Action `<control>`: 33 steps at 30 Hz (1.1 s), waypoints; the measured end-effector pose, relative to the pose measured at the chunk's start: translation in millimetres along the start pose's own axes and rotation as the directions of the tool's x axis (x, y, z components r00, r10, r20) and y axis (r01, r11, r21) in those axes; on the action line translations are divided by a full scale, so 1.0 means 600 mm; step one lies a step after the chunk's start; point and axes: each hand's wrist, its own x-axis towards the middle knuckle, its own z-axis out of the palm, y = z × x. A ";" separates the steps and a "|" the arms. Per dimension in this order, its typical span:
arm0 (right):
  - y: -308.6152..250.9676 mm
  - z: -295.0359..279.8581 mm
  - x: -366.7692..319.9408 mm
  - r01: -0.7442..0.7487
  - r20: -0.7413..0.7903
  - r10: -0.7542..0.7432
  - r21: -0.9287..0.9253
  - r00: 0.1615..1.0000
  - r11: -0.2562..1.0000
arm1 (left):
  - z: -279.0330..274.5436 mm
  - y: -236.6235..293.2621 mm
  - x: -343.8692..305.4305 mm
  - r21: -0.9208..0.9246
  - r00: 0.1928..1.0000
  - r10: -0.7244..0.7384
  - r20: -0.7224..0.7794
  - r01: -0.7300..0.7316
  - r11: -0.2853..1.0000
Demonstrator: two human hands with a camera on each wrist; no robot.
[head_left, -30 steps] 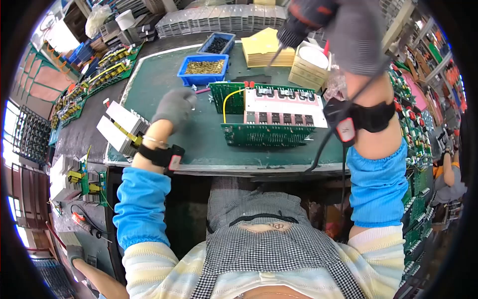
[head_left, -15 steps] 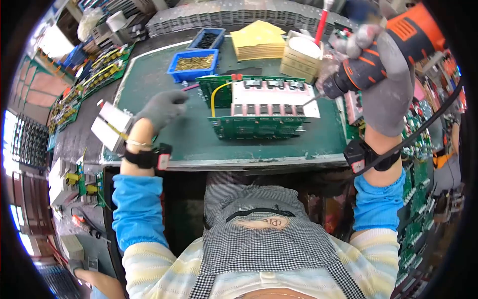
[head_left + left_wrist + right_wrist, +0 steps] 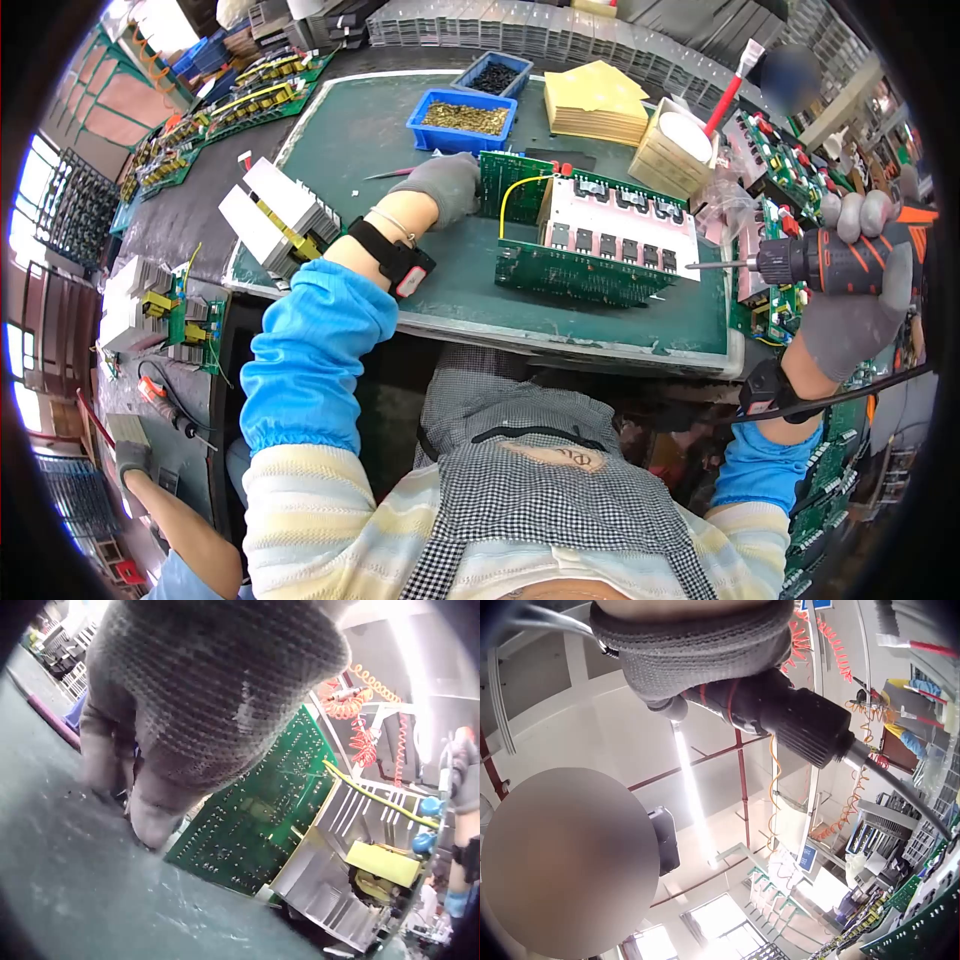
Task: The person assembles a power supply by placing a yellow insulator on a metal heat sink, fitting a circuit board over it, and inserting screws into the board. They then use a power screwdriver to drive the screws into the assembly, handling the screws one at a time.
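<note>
In the head view, a heat sink assembly (image 3: 620,225) stands on the green mat between two upright green circuit boards, its pale face lined with black components. A yellow wire (image 3: 508,198) arches at its left end. My gloved left hand (image 3: 447,187) is beside the rear board's left end. In the left wrist view, its fingertips (image 3: 154,825) point down at the mat, close to the circuit board (image 3: 255,806); I cannot tell whether they pinch something small. My gloved right hand (image 3: 855,325) grips an orange-and-black power drill (image 3: 835,262), its bit (image 3: 720,265) pointing left near the assembly's right end.
Blue bins of brass-coloured screws (image 3: 462,118) and black parts (image 3: 495,76) stand at the back. Beside them are yellow sheets (image 3: 597,98) and a box (image 3: 668,160) with a red tube. Another heat sink unit (image 3: 280,215) lies left. The drill's cord (image 3: 850,392) trails below.
My left hand has moved right to the rear board's left end. The drill has come down from above the back of the table to the right of the assembly, its bit now nearly level.
</note>
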 end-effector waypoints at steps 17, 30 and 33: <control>-0.009 0.052 -0.015 0.147 -0.124 -0.118 0.254 0.985 0.956 | -0.094 0.091 -0.182 -0.985 0.977 -0.131 -0.170 -0.170 0.013; -0.064 0.017 -0.022 0.246 0.074 -0.280 0.301 0.957 0.921 | -0.091 0.284 -0.156 -0.961 0.967 0.246 -0.072 -0.133 0.241; -0.067 0.004 -0.025 0.205 0.062 -0.239 0.336 0.969 0.919 | -0.088 0.288 -0.162 -0.950 0.977 0.208 -0.038 -0.100 0.296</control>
